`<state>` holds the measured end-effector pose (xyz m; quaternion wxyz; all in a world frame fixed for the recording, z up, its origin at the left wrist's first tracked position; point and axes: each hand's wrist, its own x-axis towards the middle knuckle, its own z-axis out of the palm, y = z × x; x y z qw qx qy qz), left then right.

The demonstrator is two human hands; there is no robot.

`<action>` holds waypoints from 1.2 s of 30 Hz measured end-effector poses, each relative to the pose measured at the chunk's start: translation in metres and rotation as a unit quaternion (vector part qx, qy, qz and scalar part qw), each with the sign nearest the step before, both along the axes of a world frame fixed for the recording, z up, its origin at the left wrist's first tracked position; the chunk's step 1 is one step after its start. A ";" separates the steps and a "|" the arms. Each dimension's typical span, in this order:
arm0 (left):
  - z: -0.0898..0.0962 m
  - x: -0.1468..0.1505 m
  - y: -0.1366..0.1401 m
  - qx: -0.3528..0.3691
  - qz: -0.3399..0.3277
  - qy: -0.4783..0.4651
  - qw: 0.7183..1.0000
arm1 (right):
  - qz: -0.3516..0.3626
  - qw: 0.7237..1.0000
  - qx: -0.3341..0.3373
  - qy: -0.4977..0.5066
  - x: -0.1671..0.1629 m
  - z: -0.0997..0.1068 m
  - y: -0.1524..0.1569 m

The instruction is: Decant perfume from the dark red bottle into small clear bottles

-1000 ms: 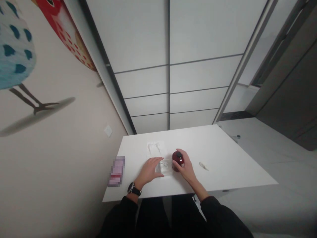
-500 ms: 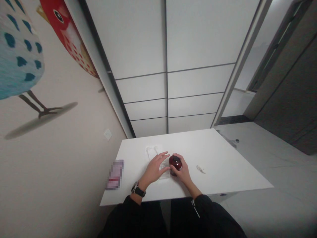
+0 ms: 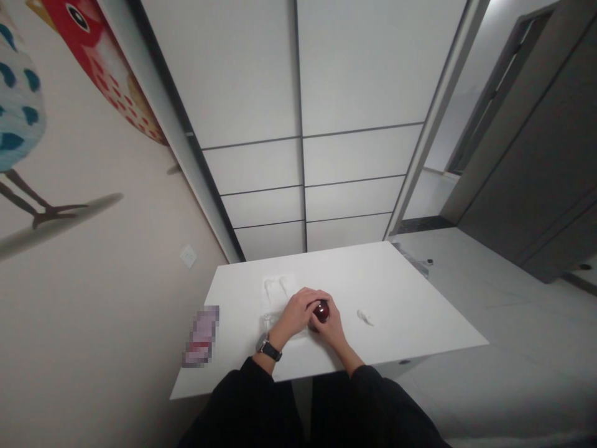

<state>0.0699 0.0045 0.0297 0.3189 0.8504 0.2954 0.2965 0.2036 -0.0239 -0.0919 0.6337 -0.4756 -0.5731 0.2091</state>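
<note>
A glossy, dark red round object (image 3: pixel 321 310) sits between my two hands near the middle of the white table (image 3: pixel 410 298). I cannot make out its exact kind. My right hand (image 3: pixel 330 325) is wrapped round its right side. From the left, my left hand (image 3: pixel 298 310) reaches over it, fingers bent against its top and left side, hiding that part. Under and beside my left wrist lies a clear plastic tray or packaging (image 3: pixel 269 320), partly covered by the arm. Behind it is a flat whitish piece with two pale strips (image 3: pixel 276 287).
A small crumpled white scrap (image 3: pixel 365 317) lies to the right of my hands. At the table's left edge is a blurred pinkish item (image 3: pixel 201 336). A wall with painted birds (image 3: pixel 107 81) stands at left, white panelled doors (image 3: pixel 349 155) behind the table.
My left hand has moved right and closed onto the dark red object, covering its black top. My right hand keeps its hold. The view has shifted slightly to the right.
</note>
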 end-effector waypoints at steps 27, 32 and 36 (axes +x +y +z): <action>0.008 0.015 -0.001 0.065 0.070 0.116 0.989 | 0.011 1.000 -0.006 0.011 -0.001 0.006 -0.002; 0.003 -0.001 -0.004 0.076 0.099 0.142 0.982 | 0.001 1.000 -0.007 0.018 -0.002 0.004 -0.003; 0.004 -0.016 -0.002 0.086 0.117 0.160 0.976 | 0.003 1.000 -0.006 0.024 -0.003 0.001 -0.004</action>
